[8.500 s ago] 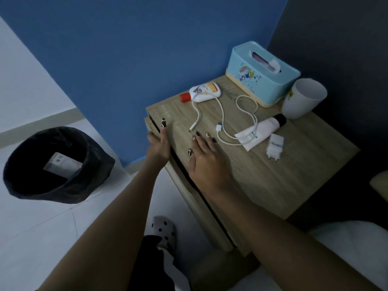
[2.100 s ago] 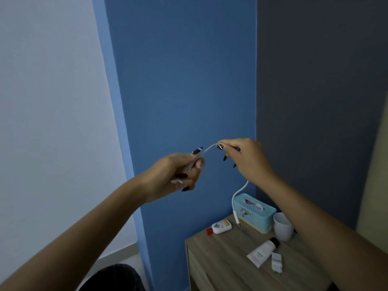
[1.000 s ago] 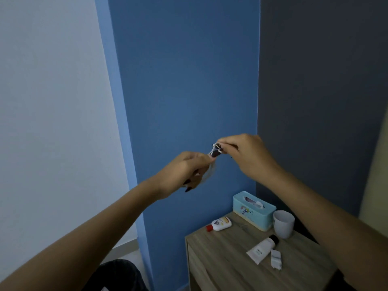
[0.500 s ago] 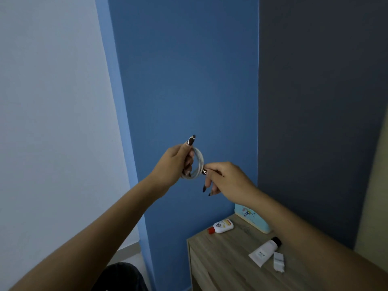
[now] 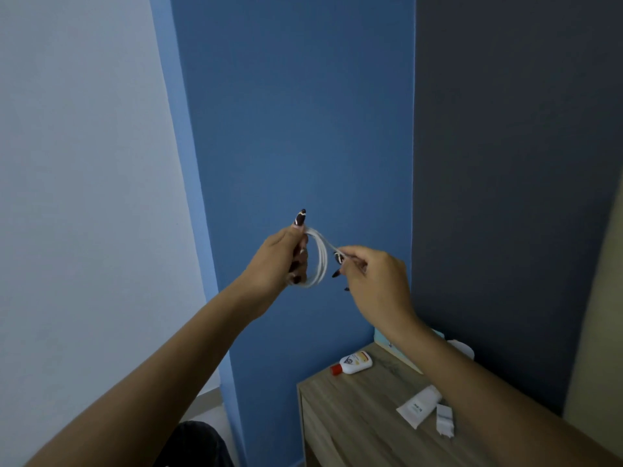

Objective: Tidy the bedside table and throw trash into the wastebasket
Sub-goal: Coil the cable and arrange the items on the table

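You hold a white charging cable (image 5: 318,257), wound into a small upright coil, raised in the air in front of a blue wall (image 5: 296,129), well above the table. Your left hand (image 5: 279,261) grips one side of the coil, fingers curled around the loops and the forefinger pointing up. Your right hand (image 5: 372,278) pinches the cable's loose end between thumb and fingertips just beside the coil, its grip pressed tight on the strand. Below and to the right stands the wooden bedside table (image 5: 354,419). On it lie a small white bottle with a red cap (image 5: 353,363), near the far edge, a white tube (image 5: 418,406) and, just beside that, a white charger plug (image 5: 445,420). Your right forearm hides most of a light blue tissue box (image 5: 382,340) and a white cup (image 5: 463,348) at the back.
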`<state>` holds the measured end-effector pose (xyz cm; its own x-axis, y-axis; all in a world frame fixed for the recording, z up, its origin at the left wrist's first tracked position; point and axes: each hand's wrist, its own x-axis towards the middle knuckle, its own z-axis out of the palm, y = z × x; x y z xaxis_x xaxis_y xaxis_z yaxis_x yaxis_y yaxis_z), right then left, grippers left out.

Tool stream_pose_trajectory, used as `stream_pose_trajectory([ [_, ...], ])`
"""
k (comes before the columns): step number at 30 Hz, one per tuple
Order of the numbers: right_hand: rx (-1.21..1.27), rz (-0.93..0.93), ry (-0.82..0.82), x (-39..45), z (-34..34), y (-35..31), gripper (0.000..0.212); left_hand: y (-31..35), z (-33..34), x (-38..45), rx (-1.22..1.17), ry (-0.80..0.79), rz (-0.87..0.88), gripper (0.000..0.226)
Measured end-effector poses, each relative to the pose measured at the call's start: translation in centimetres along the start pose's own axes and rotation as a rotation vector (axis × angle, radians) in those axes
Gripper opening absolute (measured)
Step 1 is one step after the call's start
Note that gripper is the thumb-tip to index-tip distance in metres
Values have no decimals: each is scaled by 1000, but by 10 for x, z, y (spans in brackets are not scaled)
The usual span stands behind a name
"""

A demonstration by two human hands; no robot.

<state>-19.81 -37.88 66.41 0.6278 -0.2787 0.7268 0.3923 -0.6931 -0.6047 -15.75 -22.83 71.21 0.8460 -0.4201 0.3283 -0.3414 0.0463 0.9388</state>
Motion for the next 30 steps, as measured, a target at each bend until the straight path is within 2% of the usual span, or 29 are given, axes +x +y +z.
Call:
stream_pose_trajectory([
  [3,-103,-19,-112,2,1,5,24,-2,6,-3,-127,-75,-71,41],
  [5,-219,-79,-207,-5,4,1,28,-6,9,-1,-136,-18,-63,39],
  [6,-272,-144,-200,-9,6,-3,26,-7,9,0,-131,26,-55,39],
  [8,-364,-311,-72,-17,6,-9,18,-8,8,3,-157,91,-54,39],
  [10,-370,-372,63,-21,4,-11,16,-5,10,4,-184,110,-39,38],
  [14,-196,-278,164,-22,-4,-8,6,0,17,3,-99,140,24,37],
  [18,17,-233,170,-18,-10,-9,13,-2,20,2,-34,131,60,40],
  [22,291,-131,67,-13,-15,-13,4,-5,22,5,-33,145,61,40],
  [26,538,-22,-213,-5,-18,-15,21,-2,17,11,-64,178,24,36],
  [30,505,25,-190,2,-17,-14,25,-3,16,14,-94,164,10,36],
])
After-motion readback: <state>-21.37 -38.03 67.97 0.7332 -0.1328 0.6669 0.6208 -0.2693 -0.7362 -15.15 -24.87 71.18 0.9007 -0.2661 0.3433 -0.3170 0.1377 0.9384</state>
